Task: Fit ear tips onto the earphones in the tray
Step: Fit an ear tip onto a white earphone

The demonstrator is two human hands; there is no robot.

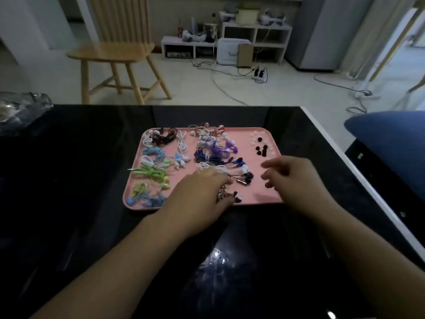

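Hands over pink tray [249, 143]: L hand [200, 194] palm-down on earphones [243, 177], grip unclear; R hand [292, 178] hovering, fingers loose.

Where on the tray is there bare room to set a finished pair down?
The pink tray is bare along its right side, between the black ear tips and the right hand, and near its front right corner. A narrower strip runs back beside the purple earphones. The left half is crowded with cable bundles; the left hand covers the front middle.

Wooden chair [115, 54], white low shelves [253, 40], cables on pale floor [207, 88].
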